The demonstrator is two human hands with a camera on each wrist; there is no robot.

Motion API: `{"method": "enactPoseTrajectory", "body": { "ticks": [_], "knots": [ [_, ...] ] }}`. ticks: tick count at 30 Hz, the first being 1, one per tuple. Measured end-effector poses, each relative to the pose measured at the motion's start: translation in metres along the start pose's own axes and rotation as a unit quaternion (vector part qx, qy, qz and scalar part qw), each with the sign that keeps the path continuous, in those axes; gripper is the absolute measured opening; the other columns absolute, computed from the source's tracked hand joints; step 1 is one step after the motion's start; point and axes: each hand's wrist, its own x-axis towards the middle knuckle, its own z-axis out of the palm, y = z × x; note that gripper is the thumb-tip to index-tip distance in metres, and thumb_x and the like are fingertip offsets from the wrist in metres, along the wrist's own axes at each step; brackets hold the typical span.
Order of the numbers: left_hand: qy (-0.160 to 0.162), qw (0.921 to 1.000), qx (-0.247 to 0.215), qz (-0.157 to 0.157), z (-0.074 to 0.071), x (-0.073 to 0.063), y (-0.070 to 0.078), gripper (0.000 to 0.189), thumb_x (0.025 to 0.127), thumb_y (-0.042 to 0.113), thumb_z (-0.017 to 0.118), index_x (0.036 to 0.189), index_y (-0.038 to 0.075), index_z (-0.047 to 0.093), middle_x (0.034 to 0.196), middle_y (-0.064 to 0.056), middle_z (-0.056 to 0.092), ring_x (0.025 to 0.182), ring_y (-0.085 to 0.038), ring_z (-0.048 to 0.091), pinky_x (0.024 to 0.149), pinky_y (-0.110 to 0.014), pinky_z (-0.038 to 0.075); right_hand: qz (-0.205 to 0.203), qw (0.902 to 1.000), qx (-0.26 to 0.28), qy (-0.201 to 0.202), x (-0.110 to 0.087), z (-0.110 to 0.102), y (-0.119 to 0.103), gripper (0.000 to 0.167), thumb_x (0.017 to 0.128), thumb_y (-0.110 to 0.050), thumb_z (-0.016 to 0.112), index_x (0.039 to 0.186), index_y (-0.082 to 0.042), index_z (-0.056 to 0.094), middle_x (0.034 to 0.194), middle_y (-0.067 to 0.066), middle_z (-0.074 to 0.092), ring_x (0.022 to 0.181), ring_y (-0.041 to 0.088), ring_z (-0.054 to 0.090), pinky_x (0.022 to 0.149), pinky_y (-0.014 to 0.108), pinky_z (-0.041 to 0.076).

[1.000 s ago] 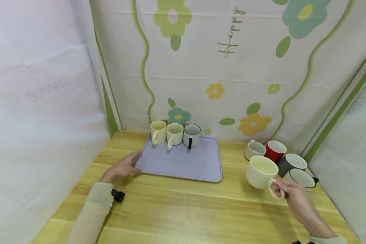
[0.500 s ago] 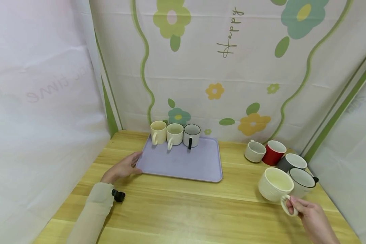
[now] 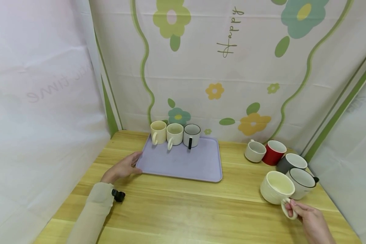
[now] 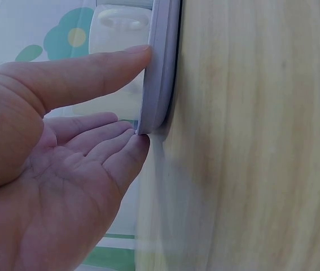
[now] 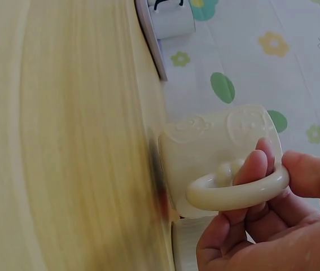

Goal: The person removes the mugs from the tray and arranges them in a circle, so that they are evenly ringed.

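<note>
My right hand (image 3: pixel 315 220) pinches the looped handle of a cream mug (image 3: pixel 276 191) on the right side of the table. Raised patterns show on this mug's wall in the right wrist view, and its base is at or just above the wood; I cannot tell which. Beside it stands a white black-rimmed mug (image 3: pixel 302 184). At the left, my left hand (image 3: pixel 122 167) touches the near left corner of a lilac tray (image 3: pixel 183 166), its thumb and fingers extended along the rim. A yellow mug (image 3: pixel 158 132), a cream mug (image 3: pixel 174 134) and a white black-handled mug (image 3: pixel 191 135) line the tray's back.
Behind the held mug stand a dark grey mug (image 3: pixel 291 163), a red mug (image 3: pixel 273 152) and a small off-white mug (image 3: pixel 255 151). Bare wooden table (image 3: pixel 186 213) stretches between tray and mugs. Flowered cloth (image 3: pixel 231 74) hangs at the back and sides.
The right hand has brought the cream mug rightward, nearer and lower, to beside the black-rimmed mug, moving little in the last half second. The left hand and tray have stayed put.
</note>
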Motion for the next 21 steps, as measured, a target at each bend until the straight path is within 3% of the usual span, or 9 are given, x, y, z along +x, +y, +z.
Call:
{"method": "enactPoseTrajectory", "body": {
  "ticks": [5,12,18,21],
  "knots": [
    [-0.002,1.0,-0.003,0.0,-0.001,0.001,-0.001,0.091,0.099,0.004,0.071,0.167,-0.005,0.01,0.176,-0.027,0.006,0.163,-0.048,0.01,0.133,-0.061,0.019,0.021,0.9997,-0.005,0.01,0.001,-0.001,0.002,0.042,0.112,-0.013,0.049,0.092,-0.024,0.084,0.085,-0.01,0.076,0.075,0.006,0.064,0.07,0.016,0.052],
    [-0.003,1.0,-0.006,-0.003,-0.001,0.0,-0.002,0.092,0.1,0.005,0.071,0.168,-0.003,0.01,0.177,-0.026,0.006,0.163,-0.047,0.009,0.133,-0.06,0.019,0.009,0.9999,0.005,0.013,0.0,0.0,0.005,0.042,0.112,-0.012,0.05,0.09,-0.023,0.084,0.084,-0.009,0.076,0.074,0.004,0.066,0.07,0.015,0.054],
    [-0.003,1.0,-0.007,0.002,-0.002,0.001,-0.002,0.091,0.1,0.004,0.07,0.167,-0.006,0.009,0.176,-0.029,0.005,0.163,-0.049,0.008,0.133,-0.062,0.017,0.072,0.992,-0.094,0.044,0.002,0.005,-0.005,0.037,0.111,-0.028,0.054,0.087,-0.033,0.081,0.083,-0.018,0.075,0.076,-0.001,0.067,0.072,0.011,0.052],
    [-0.002,0.9999,-0.009,0.003,-0.001,0.001,-0.002,0.091,0.1,0.003,0.07,0.167,-0.007,0.01,0.175,-0.029,0.006,0.163,-0.049,0.008,0.134,-0.061,0.016,0.08,0.9777,-0.186,0.057,0.002,0.005,-0.01,0.039,0.112,-0.037,0.05,0.097,-0.023,0.082,0.084,-0.019,0.074,0.079,-0.004,0.066,0.072,0.007,0.049]
  ]
}}
